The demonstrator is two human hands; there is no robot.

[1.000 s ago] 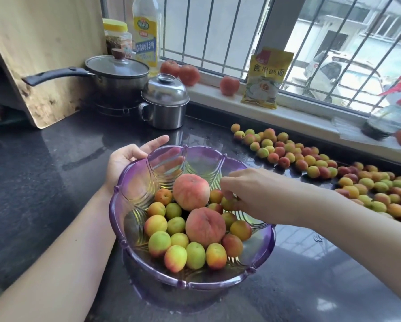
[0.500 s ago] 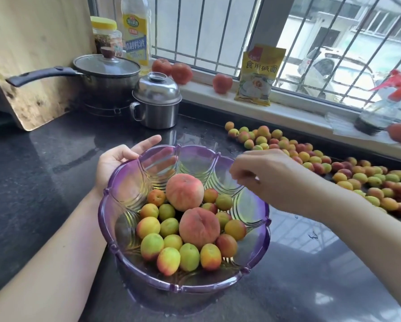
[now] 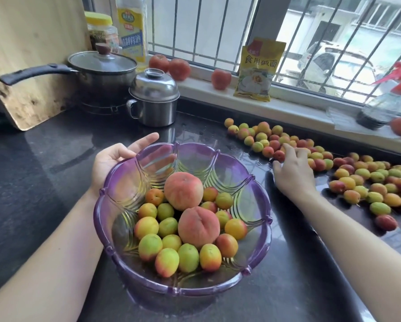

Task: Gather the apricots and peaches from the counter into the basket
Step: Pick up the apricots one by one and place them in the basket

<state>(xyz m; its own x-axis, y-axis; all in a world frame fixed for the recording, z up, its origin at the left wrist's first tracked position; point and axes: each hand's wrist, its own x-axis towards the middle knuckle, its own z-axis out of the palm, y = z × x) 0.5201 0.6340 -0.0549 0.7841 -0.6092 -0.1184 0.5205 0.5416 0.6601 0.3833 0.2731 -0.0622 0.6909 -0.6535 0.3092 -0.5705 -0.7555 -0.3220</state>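
**Right hand on counter fruit, left steadying basket**

Right fingers (image 3: 288, 151) spread, tips down on the apricots (image 3: 367, 177) at right center; possibly starting to curl on a red one, too unclear to call a grip. Right hand (image 3: 292, 173) back up, forearm running to lower right corner. Left fingers (image 3: 146, 140) straight and relaxed, cupped against outer rim of purple basket (image 3: 102, 205), palm of left hand (image 3: 111, 159) touching the wall at center left. Basket in lower center on dark counter (image 3: 32, 177), holding two peaches (image 3: 183, 190) on a heap of small apricots. Loose apricots strewn in a band from upper center to right edge. Lidded steel pot (image 3: 154, 98) and saucepan (image 3: 102, 70) upper left; yellow packet (image 3: 257, 68) on windowsill (image 3: 299, 98).
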